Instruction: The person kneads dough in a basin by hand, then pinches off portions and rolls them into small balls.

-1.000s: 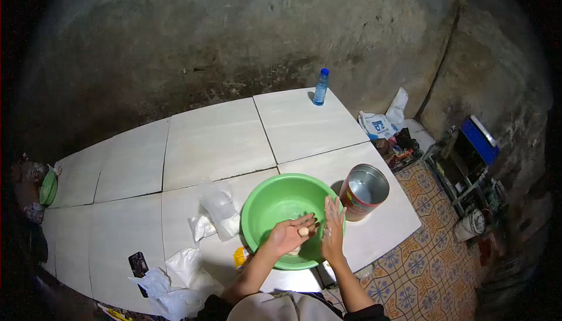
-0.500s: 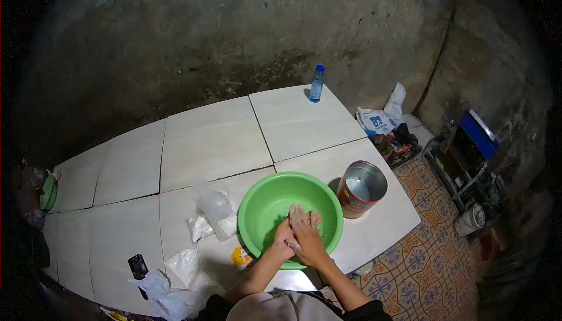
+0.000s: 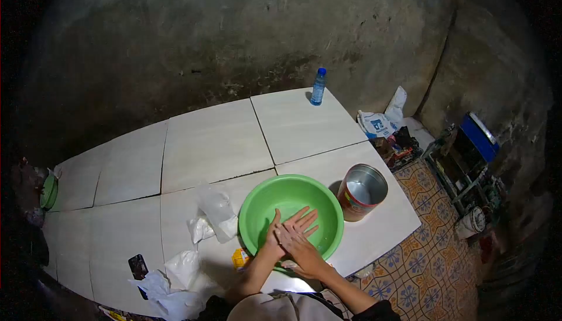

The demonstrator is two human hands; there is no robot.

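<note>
Both hands are over the green plastic basin [image 3: 252, 201], pressed against each other, with whitish residue on the skin. My left hand [image 3: 300, 220] is palm up, its fingers stretched out and spread and the thumb apart. Across its palm lies my right hand [image 3: 301, 253], fingers extended and thumb pointing down toward the near rim. Neither hand holds an object. Just right of the basin stands a tall open metal tin [image 3: 358, 195] with a red outside. At the basin's left are a clear plastic bag [image 3: 216, 210] with white contents and a small yellow packet [image 3: 240, 258].
A blue-capped water bottle [image 3: 318, 90] stands at the back of the tiled table [image 3: 205, 139]. Nearer left lie a white plastic bag [image 3: 170, 294], another bag of white powder [image 3: 184, 267] and a black phone [image 3: 138, 267]. Beyond the right edge is patterned floor [image 3: 410, 268] with a bucket [image 3: 470, 222].
My right hand has slid back toward me across the left palm. The left fingers, previously mostly covered, now show spread out. The view has tilted slightly.
</note>
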